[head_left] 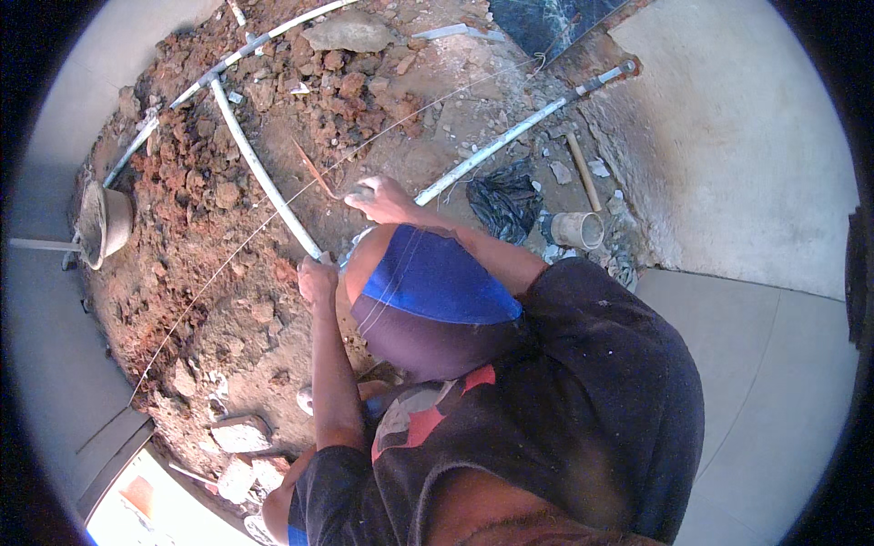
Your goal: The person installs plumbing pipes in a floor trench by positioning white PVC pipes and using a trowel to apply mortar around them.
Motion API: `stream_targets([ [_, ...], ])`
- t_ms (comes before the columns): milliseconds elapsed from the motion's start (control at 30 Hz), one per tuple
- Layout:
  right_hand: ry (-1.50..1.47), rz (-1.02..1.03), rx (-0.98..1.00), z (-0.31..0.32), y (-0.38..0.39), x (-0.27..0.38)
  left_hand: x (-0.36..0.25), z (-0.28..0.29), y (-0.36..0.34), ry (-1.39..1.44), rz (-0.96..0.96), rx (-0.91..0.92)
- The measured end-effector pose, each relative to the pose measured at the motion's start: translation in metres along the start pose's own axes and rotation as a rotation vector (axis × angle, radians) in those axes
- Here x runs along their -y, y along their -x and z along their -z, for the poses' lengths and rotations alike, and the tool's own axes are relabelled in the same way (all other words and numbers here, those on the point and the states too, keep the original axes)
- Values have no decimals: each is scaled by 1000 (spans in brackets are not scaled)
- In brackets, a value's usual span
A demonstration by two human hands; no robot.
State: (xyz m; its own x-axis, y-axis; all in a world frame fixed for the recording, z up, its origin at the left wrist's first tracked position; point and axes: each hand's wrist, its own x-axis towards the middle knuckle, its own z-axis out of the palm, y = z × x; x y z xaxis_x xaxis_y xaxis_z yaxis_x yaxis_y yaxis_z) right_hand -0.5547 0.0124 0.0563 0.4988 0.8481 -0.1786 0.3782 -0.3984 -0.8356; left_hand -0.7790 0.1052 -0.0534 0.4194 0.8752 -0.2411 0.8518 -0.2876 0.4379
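My left hand (pixel 317 280) is closed around the lower end of a white plastic pipe (pixel 259 173) that runs down from a joint in the broken ground. Just to the right and farther off, my right hand (pixel 387 200) grips the handle of a trowel (pixel 316 170). Its thin, rust-coloured blade shows nearly edge-on and points away to the left, over the soil. A second white pipe (pixel 523 130) extends from beyond my right forearm toward the far right. My bent knee in blue and dark cloth (pixel 437 282) hides the ground between the hands and my body.
A taut string (pixel 212 278) crosses the rubble diagonally. At left stands a dirty bucket (pixel 116 218). Beside the right wall lie a black plastic bag (pixel 505 200), a short wide pipe piece (pixel 577 231) and a stick (pixel 584 173). Another white pipe (pixel 273 35) spans the far left.
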Motion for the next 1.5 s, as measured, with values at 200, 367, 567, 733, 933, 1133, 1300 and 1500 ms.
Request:
stream_targets([
  [200,232,141,-171,3,31,-86,-1,3,-6,106,37,29],
  [367,56,-158,-165,23,73,-88,19,22,-34,949,217,97],
  [567,128,-247,-54,43,129,-114,13,53,-78,1720,572,11],
  [733,-11,-186,4,29,147,-113,52,49,-129,1878,697,62],
  [933,7,-226,43,24,166,-122,23,39,-122,1804,701,-10],
  [1133,22,-229,93,28,164,-127,28,36,-119,1741,669,24],
  [1300,8,-175,202,21,144,-116,85,35,-135,2130,515,228],
  [1500,25,-179,306,25,125,-134,52,34,-119,1925,671,-60],
])
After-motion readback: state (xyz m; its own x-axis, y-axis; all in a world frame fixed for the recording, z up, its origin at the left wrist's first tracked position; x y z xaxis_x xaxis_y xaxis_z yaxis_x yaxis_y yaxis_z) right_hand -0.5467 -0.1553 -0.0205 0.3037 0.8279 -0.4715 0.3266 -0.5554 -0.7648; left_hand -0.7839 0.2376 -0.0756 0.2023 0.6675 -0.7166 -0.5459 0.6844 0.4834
